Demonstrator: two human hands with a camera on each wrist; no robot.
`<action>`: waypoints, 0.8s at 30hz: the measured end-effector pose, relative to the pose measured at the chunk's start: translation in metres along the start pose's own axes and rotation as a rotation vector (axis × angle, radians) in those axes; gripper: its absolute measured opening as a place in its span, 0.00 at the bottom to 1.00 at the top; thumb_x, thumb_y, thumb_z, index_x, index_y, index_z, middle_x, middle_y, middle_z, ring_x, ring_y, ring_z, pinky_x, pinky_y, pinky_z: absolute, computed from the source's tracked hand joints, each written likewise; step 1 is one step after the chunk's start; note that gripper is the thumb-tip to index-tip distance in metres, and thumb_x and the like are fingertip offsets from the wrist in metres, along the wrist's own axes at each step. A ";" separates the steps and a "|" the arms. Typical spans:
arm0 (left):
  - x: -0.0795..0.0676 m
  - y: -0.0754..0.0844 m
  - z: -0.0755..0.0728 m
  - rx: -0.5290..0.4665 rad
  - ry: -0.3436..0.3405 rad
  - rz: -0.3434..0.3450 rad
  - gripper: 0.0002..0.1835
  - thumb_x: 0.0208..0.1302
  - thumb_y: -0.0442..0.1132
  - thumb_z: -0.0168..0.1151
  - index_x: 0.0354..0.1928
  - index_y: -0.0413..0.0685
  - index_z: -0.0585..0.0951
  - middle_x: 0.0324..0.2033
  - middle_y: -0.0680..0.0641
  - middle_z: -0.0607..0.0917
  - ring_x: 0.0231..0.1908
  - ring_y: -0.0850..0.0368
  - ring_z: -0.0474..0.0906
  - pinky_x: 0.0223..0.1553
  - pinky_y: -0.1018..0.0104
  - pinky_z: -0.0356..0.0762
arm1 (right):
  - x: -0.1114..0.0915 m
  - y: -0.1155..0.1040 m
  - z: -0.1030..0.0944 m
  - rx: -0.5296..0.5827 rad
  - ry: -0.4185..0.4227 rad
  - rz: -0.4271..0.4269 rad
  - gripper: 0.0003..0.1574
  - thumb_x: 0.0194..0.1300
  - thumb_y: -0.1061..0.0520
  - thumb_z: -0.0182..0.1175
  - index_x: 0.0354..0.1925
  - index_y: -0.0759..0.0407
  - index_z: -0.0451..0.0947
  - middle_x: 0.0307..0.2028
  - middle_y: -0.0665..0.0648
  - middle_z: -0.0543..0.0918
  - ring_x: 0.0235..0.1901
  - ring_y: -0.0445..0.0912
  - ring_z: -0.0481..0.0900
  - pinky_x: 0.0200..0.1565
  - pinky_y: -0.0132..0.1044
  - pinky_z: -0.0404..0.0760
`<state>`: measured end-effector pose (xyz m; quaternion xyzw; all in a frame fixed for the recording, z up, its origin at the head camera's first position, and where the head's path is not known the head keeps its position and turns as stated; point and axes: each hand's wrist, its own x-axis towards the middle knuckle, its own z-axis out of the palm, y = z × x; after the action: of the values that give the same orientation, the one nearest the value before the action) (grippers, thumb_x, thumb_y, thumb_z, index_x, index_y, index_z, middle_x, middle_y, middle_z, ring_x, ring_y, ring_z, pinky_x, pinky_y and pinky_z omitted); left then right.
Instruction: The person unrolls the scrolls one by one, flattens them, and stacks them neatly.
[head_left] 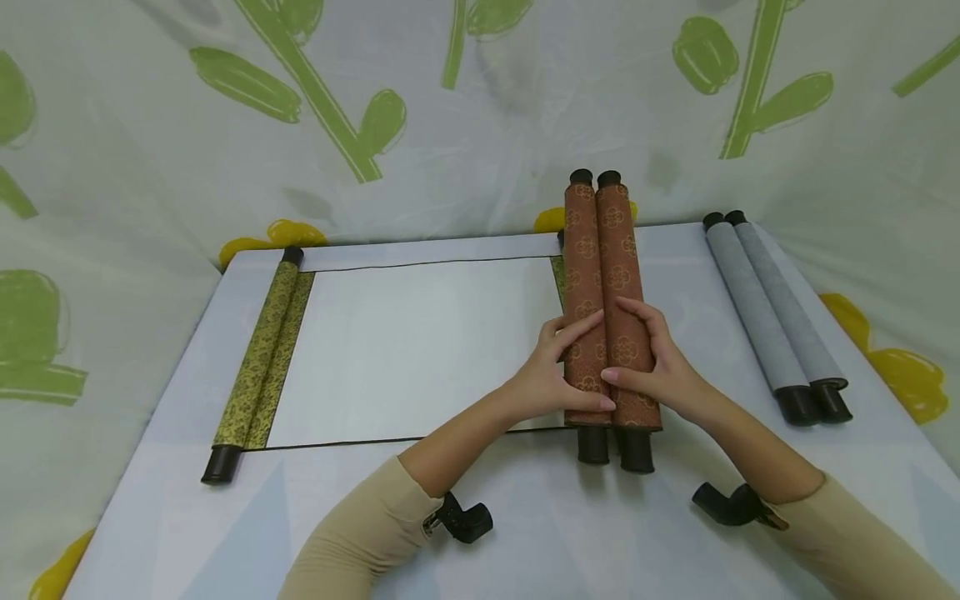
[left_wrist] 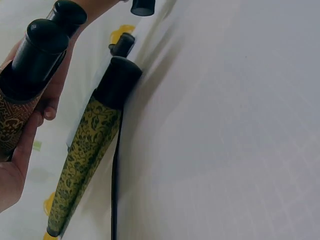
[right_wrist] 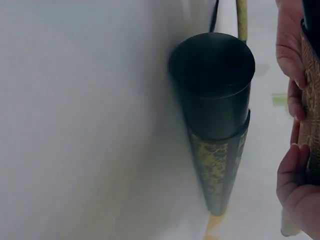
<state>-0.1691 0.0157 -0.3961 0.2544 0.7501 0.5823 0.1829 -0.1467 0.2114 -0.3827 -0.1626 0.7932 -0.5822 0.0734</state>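
Both hands hold a reddish-brown patterned scroll (head_left: 628, 275), rolled into two side-by-side rollers with black end knobs. My left hand (head_left: 551, 379) grips its left roller, and my right hand (head_left: 663, 371) wraps the right one. In the left wrist view the scroll's black knobs (left_wrist: 42, 55) are raised off the table. Beneath and to the left lies a partly unrolled scroll with a blank white sheet (head_left: 420, 342) and a yellow-green patterned left roller (head_left: 258, 358). The held scroll hides most of its right roller in the head view; that roller (left_wrist: 87, 155) shows in the left wrist view.
A grey scroll (head_left: 776, 308), also in two rollers with black ends, lies at the table's right side. The pale table (head_left: 315, 517) ends against a white curtain (head_left: 480, 150) with green and yellow plant prints. Black wrist devices (head_left: 468, 521) sit at both cuffs.
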 end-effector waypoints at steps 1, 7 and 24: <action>-0.001 0.000 -0.001 -0.010 0.008 -0.003 0.51 0.42 0.42 0.74 0.63 0.88 0.53 0.65 0.50 0.46 0.61 0.54 0.56 0.53 0.59 0.66 | 0.002 0.000 0.001 0.000 -0.004 0.003 0.53 0.56 0.64 0.60 0.68 0.41 0.39 0.63 0.57 0.50 0.52 0.46 0.66 0.44 0.36 0.75; -0.007 0.001 -0.007 -0.061 0.087 -0.037 0.42 0.46 0.46 0.71 0.60 0.87 0.60 0.63 0.53 0.51 0.56 0.55 0.64 0.50 0.61 0.68 | 0.010 -0.003 0.008 0.040 -0.058 -0.003 0.51 0.56 0.66 0.59 0.68 0.45 0.41 0.61 0.59 0.53 0.51 0.49 0.68 0.44 0.40 0.75; -0.021 0.003 -0.022 -0.050 0.171 -0.062 0.30 0.43 0.45 0.73 0.50 0.73 0.72 0.56 0.51 0.55 0.54 0.54 0.62 0.49 0.58 0.69 | 0.025 -0.010 0.029 0.111 -0.042 0.044 0.51 0.57 0.60 0.62 0.68 0.41 0.42 0.55 0.66 0.66 0.43 0.50 0.78 0.38 0.43 0.79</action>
<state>-0.1639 -0.0133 -0.3884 0.1755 0.7558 0.6145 0.1424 -0.1600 0.1742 -0.3800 -0.1528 0.7615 -0.6199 0.1118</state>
